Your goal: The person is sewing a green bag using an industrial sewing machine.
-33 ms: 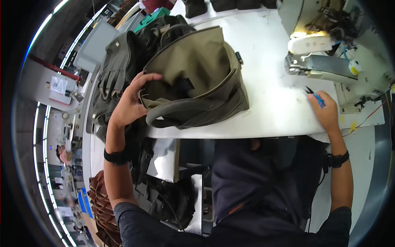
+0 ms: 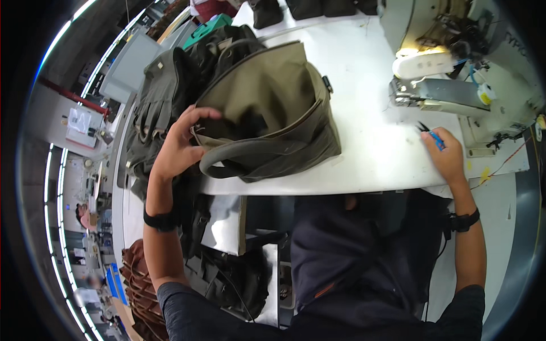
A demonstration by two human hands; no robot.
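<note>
An olive-green fabric bag [image 2: 296, 96] stands on the white worktable with its zippered mouth spread open. One padded handle [image 2: 250, 153] droops over its near side. My left hand [image 2: 181, 142] grips the left end of the bag's rim, thumb outside and fingers reaching over the edge. Deep inside the bag it is dark, and details there are hard to make out. On the right of the table my right hand [image 2: 445, 154] is closed around small blue-handled thread snips [image 2: 435, 138]. Their dark blades point up and left, away from the bag.
A sewing machine [image 2: 443, 91] with a lit lamp stands at the right. More dark green bags [image 2: 159, 91] are heaped left of the open one. Dark pieces [image 2: 307, 8] line the table's far edge. Brown bags [image 2: 139, 284] sit at lower left. White tabletop [image 2: 364, 113] separates bag and machine.
</note>
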